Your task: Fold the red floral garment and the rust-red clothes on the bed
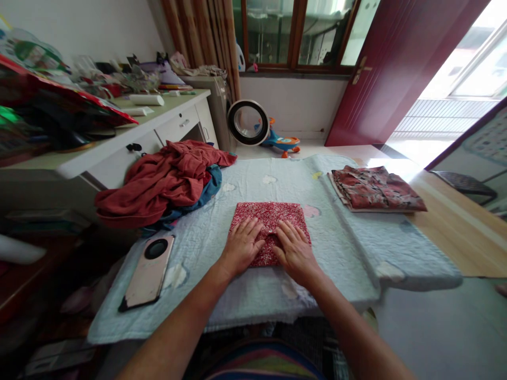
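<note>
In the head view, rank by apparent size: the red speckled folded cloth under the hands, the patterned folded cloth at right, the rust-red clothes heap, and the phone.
1. rust-red clothes heap
2. patterned folded cloth and red speckled folded cloth: look alike, and the hands hide part of the speckled one, so unranked
3. phone, though nearest the camera

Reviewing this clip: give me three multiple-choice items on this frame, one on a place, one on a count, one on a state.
1. Where does the phone lie?
A. left of the hands on the quilt
B. on the desk
C. on the far folded garment

2. How many neatly folded garments are on the pale blue quilt?
A. one
B. two
C. four

3. How are the hands set?
A. gripping a corner in the air
B. flat, palms down on the cloth
C. off the cloth

Key:
1 A, it lies face down near the quilt's left edge.
2 B, the red speckled cloth and the patterned folded garment.
3 B, left hand and right hand press on it.
</note>
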Tool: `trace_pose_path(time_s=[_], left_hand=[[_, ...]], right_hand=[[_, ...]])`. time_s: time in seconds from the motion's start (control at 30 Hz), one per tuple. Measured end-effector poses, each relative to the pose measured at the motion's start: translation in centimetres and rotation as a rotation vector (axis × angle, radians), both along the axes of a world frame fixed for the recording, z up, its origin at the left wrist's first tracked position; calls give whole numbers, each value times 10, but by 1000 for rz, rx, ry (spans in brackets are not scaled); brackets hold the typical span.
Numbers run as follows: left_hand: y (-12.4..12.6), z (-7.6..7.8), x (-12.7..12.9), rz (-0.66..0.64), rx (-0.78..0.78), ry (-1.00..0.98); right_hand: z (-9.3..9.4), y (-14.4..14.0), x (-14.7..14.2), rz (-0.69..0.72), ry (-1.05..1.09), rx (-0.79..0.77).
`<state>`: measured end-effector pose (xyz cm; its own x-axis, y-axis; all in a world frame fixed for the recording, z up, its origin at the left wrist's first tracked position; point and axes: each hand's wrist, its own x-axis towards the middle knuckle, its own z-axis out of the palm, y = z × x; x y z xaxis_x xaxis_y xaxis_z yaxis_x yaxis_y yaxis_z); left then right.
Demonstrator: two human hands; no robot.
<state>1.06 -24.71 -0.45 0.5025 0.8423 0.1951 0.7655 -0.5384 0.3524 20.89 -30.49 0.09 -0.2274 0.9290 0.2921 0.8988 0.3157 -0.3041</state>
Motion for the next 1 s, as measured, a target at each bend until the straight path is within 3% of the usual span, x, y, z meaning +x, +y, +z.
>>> trace_pose_path(time_s=[0.1, 0.2, 0.33, 0.47, 0.6, 0.7, 0.8, 0.9, 1.0], left_hand=[[1, -17, -2, 3, -39, 92], [0, -19, -4, -9, -53, 145], [3, -4, 0, 11, -38, 148], [15, 20, 20, -2, 62, 94], [31, 29, 47, -48, 94, 132], [38, 18, 61, -19, 36, 198], [38, -1, 68, -6, -34, 238], [35, -13, 69, 12, -35, 244], [33, -16, 68, 20, -26, 246]], right_hand=[[-16, -3, -7, 1, -48, -78], [-24, -6, -8, -13, -53, -119], [-19, -5, -4, 4, 14, -163], [-3, 6, 10, 44, 299, -94], [10, 31, 40, -129, 486, 51], [7, 58, 65, -335, 458, 48], [-2, 84, 80, -502, 368, -99], [-9, 103, 82, -559, 292, -163], [-11, 113, 78, -573, 224, -217]])
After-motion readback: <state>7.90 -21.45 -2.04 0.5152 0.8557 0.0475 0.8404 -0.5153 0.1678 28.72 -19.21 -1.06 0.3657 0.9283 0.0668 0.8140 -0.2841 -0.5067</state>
